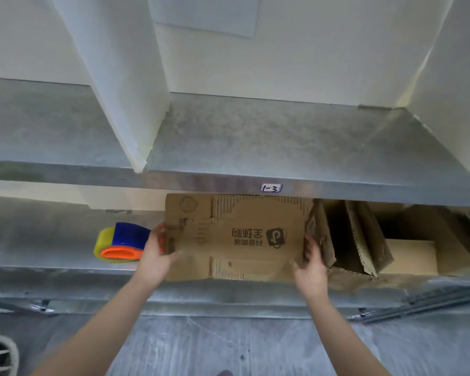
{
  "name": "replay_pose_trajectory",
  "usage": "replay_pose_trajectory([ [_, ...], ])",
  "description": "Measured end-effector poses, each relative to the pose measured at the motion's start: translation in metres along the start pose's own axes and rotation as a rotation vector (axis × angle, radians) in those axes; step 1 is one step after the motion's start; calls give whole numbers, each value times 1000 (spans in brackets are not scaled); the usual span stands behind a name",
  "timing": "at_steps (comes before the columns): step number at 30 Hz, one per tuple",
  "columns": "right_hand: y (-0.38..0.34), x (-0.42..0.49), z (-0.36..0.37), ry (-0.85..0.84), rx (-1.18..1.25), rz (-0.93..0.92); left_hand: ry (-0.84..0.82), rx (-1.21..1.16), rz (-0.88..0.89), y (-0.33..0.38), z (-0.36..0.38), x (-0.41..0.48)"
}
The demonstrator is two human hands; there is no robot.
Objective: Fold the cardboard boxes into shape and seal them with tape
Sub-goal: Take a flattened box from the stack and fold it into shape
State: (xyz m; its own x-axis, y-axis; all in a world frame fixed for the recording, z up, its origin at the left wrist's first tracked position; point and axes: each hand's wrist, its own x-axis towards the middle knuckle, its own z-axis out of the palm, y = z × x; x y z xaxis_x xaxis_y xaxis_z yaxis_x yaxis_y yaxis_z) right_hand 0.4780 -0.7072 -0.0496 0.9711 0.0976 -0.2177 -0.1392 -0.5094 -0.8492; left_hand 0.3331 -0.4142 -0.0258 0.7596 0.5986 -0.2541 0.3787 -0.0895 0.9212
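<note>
A flattened brown cardboard box [236,234] with printed black characters and torn patches lies on the lower metal shelf [52,240], reaching over its front edge. My left hand [156,252] grips its left edge. My right hand [311,263] holds its right edge, fingers curled around the cardboard. A tape dispenser [121,242], blue and orange with a yellow tape roll, lies on the shelf just left of my left hand.
More flattened and partly opened cardboard boxes [364,240] stand and lie to the right on the same shelf. An upper metal shelf [255,142] with a "1-3" label [271,188] overhangs the box. White dividers [125,85] stand above. Grey floor lies below.
</note>
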Motion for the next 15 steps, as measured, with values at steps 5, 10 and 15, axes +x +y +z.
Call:
replay_pose_trajectory([
  [5, -3, 6, 7, -31, 54, 14, -36, -44, -39, 6, 3, 5],
  [10, 0, 6, 7, -93, 151, 83, -49, -112, -28, 8, 0, 3],
  [15, -7, -3, -2, -123, 215, 9, -95, -130, 43, 17, -10, -1],
])
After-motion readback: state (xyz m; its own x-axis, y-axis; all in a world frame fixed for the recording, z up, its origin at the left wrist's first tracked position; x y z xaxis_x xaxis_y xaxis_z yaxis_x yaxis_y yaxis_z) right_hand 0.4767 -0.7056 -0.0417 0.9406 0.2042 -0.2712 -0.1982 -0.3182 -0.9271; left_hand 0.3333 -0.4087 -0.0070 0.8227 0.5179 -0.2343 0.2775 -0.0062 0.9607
